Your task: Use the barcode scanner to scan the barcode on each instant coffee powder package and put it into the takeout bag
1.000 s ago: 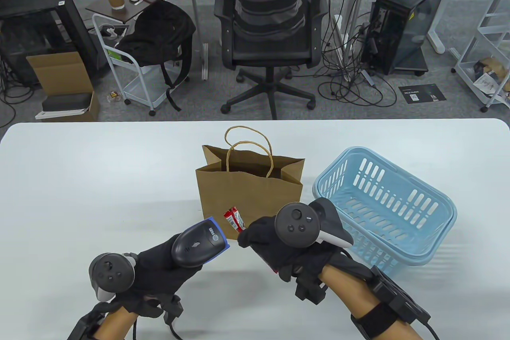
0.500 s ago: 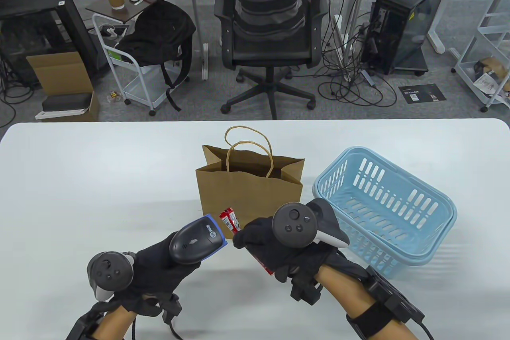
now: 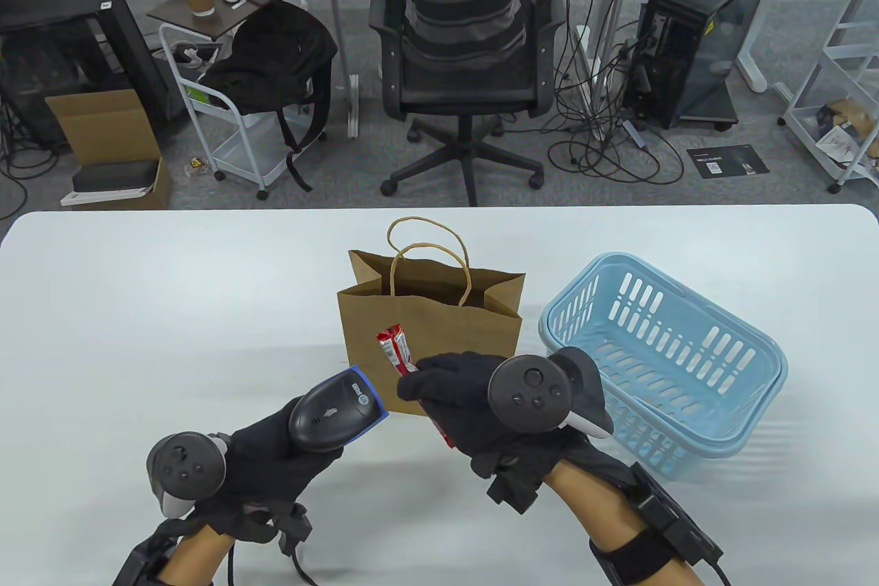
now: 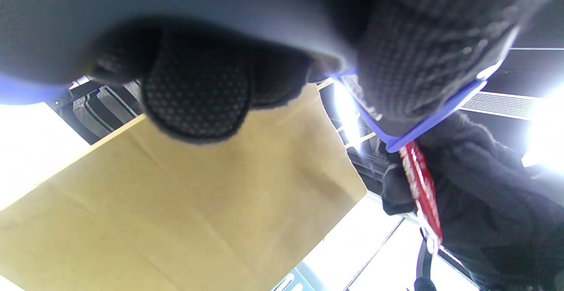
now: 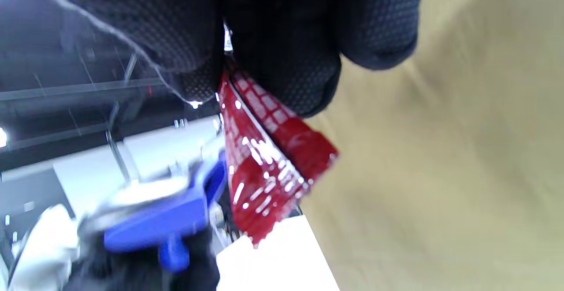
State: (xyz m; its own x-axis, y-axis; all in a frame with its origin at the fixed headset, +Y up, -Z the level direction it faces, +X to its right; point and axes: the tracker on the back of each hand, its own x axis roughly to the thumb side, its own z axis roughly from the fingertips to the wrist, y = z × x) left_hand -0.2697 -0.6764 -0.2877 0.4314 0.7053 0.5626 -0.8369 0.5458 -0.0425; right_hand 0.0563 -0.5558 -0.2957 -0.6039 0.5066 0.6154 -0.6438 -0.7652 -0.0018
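Note:
My right hand (image 3: 446,387) pinches red instant coffee sachets (image 3: 394,349), held upright in front of the brown paper takeout bag (image 3: 439,325). The right wrist view shows the red sachets (image 5: 269,163) squeezed between gloved fingertips (image 5: 291,61), with the bag (image 5: 440,150) behind. My left hand (image 3: 275,455) grips the grey and blue barcode scanner (image 3: 333,411), whose blue nose points up and right toward the sachets. In the left wrist view the scanner's blue rim (image 4: 423,125) sits just above the red sachet (image 4: 423,189).
A light blue plastic basket (image 3: 666,359) stands right of the bag, close behind my right hand. The white table (image 3: 172,311) spreads to the left. An office chair (image 3: 467,50) stands beyond the far table edge.
My right hand has lifted the sachets up and slightly left, now higher against the bag's front. The scanner has drawn back a little toward lower left.

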